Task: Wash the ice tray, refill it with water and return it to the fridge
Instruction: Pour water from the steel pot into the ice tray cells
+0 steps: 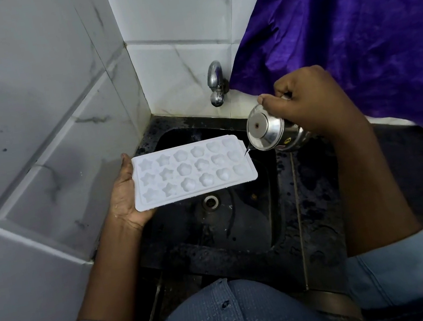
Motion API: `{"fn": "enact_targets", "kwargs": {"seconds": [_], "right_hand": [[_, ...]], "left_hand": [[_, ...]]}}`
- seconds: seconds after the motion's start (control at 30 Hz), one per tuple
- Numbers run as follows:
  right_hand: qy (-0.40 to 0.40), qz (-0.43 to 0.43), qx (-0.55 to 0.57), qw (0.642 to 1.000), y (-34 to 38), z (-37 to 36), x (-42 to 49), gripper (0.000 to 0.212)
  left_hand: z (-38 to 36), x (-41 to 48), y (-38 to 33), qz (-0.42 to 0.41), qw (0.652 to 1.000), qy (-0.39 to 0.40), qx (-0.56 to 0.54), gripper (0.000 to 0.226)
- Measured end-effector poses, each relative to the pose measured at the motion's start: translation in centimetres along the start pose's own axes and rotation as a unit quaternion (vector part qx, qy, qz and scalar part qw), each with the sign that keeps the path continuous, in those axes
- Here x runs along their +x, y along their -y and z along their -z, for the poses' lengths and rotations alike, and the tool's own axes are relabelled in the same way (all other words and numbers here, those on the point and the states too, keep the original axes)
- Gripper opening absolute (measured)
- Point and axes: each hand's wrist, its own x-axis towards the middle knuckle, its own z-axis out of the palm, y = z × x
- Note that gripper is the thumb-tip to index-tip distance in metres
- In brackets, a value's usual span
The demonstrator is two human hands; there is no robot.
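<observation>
White plastic ice tray with star and flower moulds is roughly level over the black sink, just above the drain. My left grip holds its left short end: palm under, thumb at the far corner, fingers hidden beneath. My right grip is wrapped round a polished steel pot, tipped toward the tray's right end, with a thin water stream at that edge. Chrome tap on the tiled wall behind. Purple cloth hangs at right.

Dim, soft light; sharp centre, wide-angle edge distortion.
</observation>
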Motion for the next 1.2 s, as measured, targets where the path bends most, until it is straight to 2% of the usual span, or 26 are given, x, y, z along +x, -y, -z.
{"fn": "enact_targets", "kwargs": {"seconds": [1.2], "right_hand": [[-0.008, 0.018, -0.004, 1.0, 1.2, 0.6, -0.8, 0.052]], "left_hand": [[-0.2, -0.6, 1.0, -0.002, 1.0, 0.007, 0.006, 0.077]]}}
